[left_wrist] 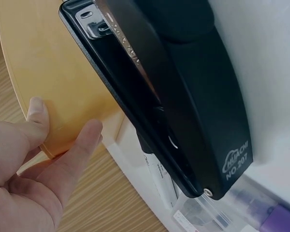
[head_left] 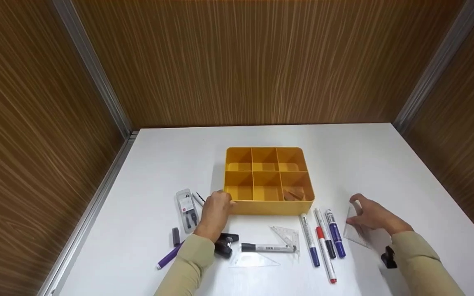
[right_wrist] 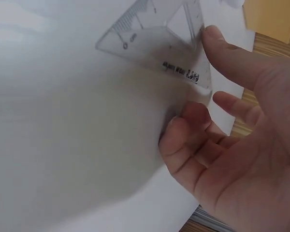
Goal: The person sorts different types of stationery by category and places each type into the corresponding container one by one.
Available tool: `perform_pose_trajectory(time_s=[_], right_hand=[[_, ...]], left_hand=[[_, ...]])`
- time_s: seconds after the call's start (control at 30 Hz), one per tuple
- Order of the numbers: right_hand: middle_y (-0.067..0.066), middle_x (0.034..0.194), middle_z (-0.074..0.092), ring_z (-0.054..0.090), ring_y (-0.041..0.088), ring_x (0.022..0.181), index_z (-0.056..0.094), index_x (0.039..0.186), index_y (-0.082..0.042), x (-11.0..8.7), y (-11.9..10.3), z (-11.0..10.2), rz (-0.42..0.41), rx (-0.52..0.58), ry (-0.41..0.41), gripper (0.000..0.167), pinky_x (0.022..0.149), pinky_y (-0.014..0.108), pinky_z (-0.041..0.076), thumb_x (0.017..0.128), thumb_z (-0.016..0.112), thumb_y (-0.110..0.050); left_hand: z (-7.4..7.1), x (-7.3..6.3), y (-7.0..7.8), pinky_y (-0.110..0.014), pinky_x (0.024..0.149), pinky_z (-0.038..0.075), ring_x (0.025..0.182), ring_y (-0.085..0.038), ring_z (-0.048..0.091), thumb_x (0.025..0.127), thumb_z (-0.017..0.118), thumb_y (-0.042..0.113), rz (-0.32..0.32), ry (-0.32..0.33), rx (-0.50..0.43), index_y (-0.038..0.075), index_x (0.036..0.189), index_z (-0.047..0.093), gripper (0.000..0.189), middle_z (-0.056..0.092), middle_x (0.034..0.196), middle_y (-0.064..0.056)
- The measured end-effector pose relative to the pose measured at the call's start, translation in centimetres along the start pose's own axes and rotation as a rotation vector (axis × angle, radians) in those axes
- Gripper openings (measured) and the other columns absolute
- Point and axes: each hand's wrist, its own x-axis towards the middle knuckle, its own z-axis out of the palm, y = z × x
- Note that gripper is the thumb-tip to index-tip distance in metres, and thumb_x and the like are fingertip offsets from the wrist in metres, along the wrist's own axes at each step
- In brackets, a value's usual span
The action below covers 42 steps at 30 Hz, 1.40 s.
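My left hand [head_left: 215,211] grips the front left corner of a yellow six-compartment box [head_left: 270,207]; in the left wrist view, thumb and fingers lie on either side of its wall. Below that wrist lies a black stapler [left_wrist: 198,96]. My right hand [head_left: 370,214] is over a clear set square [head_left: 356,234] on the table. In the right wrist view, its thumb is at the edge of the set square [right_wrist: 150,46], the other fingers bent and apart from it. Two tan pieces [head_left: 293,195] sit in the box's front right compartment.
Several markers [head_left: 335,234] lie right of centre. Nearer the middle are a black marker [head_left: 270,248], a hinged clear ruler piece [head_left: 288,236] and another set square [head_left: 253,260]. A clear case [head_left: 187,209], a purple marker [head_left: 169,257] and a dark cap [head_left: 175,237] lie left. Wood-grain panels enclose the table.
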Motion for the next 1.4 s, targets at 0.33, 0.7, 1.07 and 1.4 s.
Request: perform_pose_trajectory(time_s=[0.33,0.7,1.07,1.4], right_hand=[[0.029,0.113,0.056,0.058,0.030,0.090,0.037,0.131,0.002,1.1,-0.4,-0.9,0.063,-0.004,-0.072,0.070,0.067,0.038,0.054,0.083,0.079,-0.029],[0.020,0.099,0.058,0.056,0.022,0.077,0.041,0.124,0.009,1.8,-0.1,-1.2,0.039,-0.004,-0.095,0.063,0.063,0.032,0.051,0.084,0.079,-0.023],[0.014,0.093,0.051,0.050,0.021,0.077,0.040,0.116,0.007,1.7,0.0,-1.2,0.061,0.025,-0.097,0.060,0.062,0.030,0.046,0.084,0.079,-0.025],[0.014,0.091,0.052,0.052,0.022,0.076,0.044,0.113,0.008,1.7,0.2,-1.0,0.064,-0.012,-0.075,0.059,0.063,0.031,0.047,0.083,0.080,-0.029]], left_hand=[[0.0,0.0,0.1,-0.037,0.054,0.054,0.062,-0.027,0.068,0.075,0.080,0.014,0.018,-0.008,0.013,0.001,0.071,0.073,0.015,0.066,0.069,-0.012],[-0.1,0.0,0.0,-0.037,0.056,0.055,0.064,-0.026,0.068,0.076,0.078,0.010,0.014,-0.020,-0.007,0.001,0.073,0.073,0.011,0.068,0.071,-0.012],[-0.1,-0.1,-0.2,-0.039,0.055,0.053,0.062,-0.029,0.067,0.074,0.077,0.024,0.008,-0.001,-0.038,0.002,0.069,0.071,0.024,0.067,0.070,-0.012],[-0.1,-0.1,-0.1,-0.040,0.057,0.054,0.063,-0.029,0.068,0.075,0.077,0.022,0.010,-0.004,-0.042,0.000,0.072,0.072,0.022,0.068,0.072,-0.013]])
